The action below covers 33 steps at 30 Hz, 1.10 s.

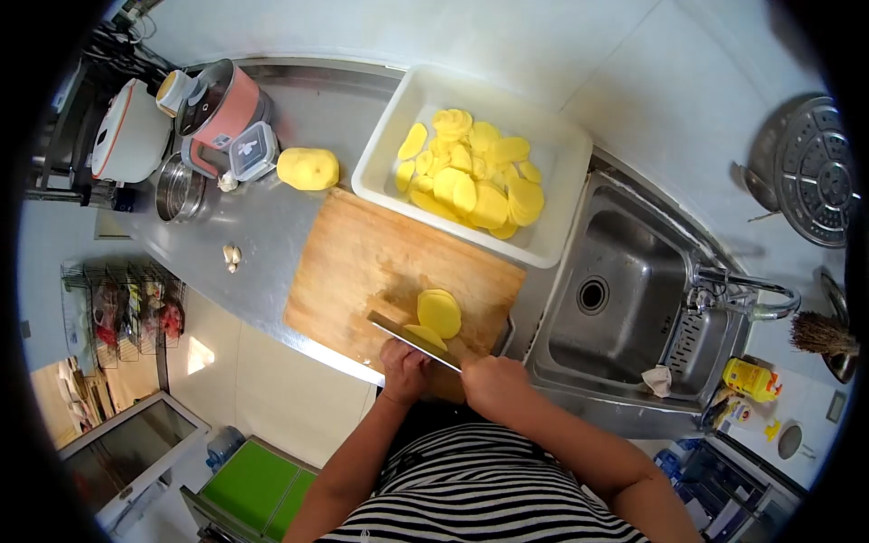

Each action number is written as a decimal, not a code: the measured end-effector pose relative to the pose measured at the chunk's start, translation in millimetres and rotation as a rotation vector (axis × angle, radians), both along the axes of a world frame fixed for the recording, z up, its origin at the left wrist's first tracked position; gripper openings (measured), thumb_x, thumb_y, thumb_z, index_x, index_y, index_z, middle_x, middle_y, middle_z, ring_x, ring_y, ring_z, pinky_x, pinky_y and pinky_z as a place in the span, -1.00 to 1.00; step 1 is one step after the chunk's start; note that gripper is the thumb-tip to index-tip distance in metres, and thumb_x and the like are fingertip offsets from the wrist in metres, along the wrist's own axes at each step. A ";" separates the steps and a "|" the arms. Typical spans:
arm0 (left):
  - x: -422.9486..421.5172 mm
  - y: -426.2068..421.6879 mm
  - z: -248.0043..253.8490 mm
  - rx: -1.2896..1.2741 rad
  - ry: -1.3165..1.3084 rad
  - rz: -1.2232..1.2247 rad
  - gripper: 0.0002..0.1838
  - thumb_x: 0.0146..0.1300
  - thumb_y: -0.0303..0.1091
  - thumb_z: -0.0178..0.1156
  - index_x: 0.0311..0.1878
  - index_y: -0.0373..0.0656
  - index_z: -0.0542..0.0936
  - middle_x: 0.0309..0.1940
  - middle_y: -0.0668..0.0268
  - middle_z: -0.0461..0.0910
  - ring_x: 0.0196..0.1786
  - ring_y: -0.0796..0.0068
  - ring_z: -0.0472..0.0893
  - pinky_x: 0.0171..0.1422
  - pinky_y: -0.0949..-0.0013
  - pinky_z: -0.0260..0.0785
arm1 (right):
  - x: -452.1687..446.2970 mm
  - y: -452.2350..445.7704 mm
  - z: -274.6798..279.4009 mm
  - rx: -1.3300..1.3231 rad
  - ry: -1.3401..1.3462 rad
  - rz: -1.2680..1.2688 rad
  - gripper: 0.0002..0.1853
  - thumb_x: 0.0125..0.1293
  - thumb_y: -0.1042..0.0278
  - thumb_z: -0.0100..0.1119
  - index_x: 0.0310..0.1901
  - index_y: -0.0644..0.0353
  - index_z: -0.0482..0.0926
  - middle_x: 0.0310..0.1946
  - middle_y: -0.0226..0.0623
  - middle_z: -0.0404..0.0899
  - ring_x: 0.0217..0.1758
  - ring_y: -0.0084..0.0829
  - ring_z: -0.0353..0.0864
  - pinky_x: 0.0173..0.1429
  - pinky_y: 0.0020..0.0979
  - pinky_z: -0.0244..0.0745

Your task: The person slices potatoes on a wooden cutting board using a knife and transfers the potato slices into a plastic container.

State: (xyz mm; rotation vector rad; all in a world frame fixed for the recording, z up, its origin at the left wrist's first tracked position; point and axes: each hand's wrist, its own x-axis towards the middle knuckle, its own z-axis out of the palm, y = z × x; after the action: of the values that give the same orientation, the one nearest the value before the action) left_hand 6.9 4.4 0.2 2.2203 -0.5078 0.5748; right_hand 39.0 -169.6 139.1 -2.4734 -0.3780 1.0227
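My right hand (493, 387) grips the handle of a kitchen knife (412, 339), whose broad blade slants across the near side of a wooden cutting board (335, 262). Beside the blade, my left hand (405, 369) has its fingers curled in at the board's near edge. Whatever those fingers hold is hidden by the hand and blade. On the blade's far side lie round yellow potato slices (439, 312), and another potato slice (424, 337) rests right against the blade. A whole peeled potato (308, 169) sits beyond the board's far left corner.
A white plastic tub (380, 149) with many potato slices stands behind the board. To the right is a steel sink (615, 262) with a faucet (747, 290). Garlic (233, 257), a lidded container (253, 152), a pink pot (231, 104) and a steel bowl (180, 188) occupy the left counter.
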 end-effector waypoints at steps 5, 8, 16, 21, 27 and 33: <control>1.7 -2.9 11.8 0.014 0.016 0.009 -0.70 -0.12 -0.54 0.25 -0.30 -0.08 0.39 -0.25 0.23 0.39 -0.32 0.17 0.48 -0.24 0.14 0.31 | 0.1 6.6 -9.4 0.021 -0.033 -0.020 -0.85 0.14 0.44 -0.03 -0.36 0.31 0.52 -0.51 0.00 0.60 -0.42 -0.03 0.65 -0.35 -0.09 0.54; -2.6 -0.2 -1.7 0.015 0.021 0.004 -0.71 -0.11 -0.52 0.25 -0.31 -0.07 0.39 -0.29 0.24 0.37 -0.34 0.18 0.46 -0.27 0.14 0.30 | -2.3 1.9 -21.2 0.022 -0.105 -0.019 -0.86 0.14 0.44 -0.03 -0.37 0.31 0.51 -0.52 0.00 0.60 -0.45 -0.03 0.65 -0.38 -0.10 0.54; -0.6 -3.7 13.9 0.046 0.013 0.045 -0.72 -0.10 -0.53 0.25 -0.31 -0.06 0.40 -0.35 0.25 0.33 -0.32 0.19 0.42 -0.21 0.16 0.31 | -15.1 -0.3 -46.9 0.019 -0.134 -0.072 -0.84 0.18 0.37 0.01 -0.32 0.26 0.52 -0.57 0.00 0.58 -0.49 -0.01 0.62 -0.40 -0.08 0.52; 0.3 -5.6 13.5 0.024 -0.005 0.048 -0.71 -0.09 -0.53 0.25 -0.29 -0.07 0.41 -0.35 0.23 0.33 -0.32 0.17 0.42 -0.18 0.16 0.32 | -19.4 -6.2 -51.7 0.083 -0.174 -0.140 -0.80 0.23 0.27 0.05 -0.26 0.23 0.52 -0.59 -0.04 0.57 -0.51 -0.01 0.59 -0.39 -0.05 0.49; 8.5 -10.5 27.1 0.032 -0.004 0.077 -0.80 -0.07 -0.53 0.23 -0.34 -0.12 0.47 -0.39 0.22 0.47 -0.38 0.14 0.50 -0.33 0.17 0.34 | -30.0 -23.6 7.7 0.030 -0.090 -0.093 -0.79 0.24 0.27 0.07 -0.23 0.25 0.52 -0.59 -0.06 0.57 -0.52 -0.03 0.59 -0.40 -0.08 0.48; -7.7 2.3 1.1 0.152 0.144 0.002 -0.65 0.04 -0.40 0.26 -0.10 -0.17 0.40 -0.14 0.09 0.45 -0.12 0.06 0.45 -0.04 0.05 0.25 | -34.2 -31.5 20.6 0.034 -0.060 -0.072 -0.80 0.24 0.30 0.06 -0.21 0.23 0.52 -0.61 -0.09 0.56 -0.53 -0.06 0.59 -0.40 -0.09 0.48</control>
State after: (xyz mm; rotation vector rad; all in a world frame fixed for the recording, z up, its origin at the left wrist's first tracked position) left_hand -0.8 6.7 1.3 2.3858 -0.4881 0.3837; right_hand 4.8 -201.1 159.7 -2.4726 -0.3197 0.9077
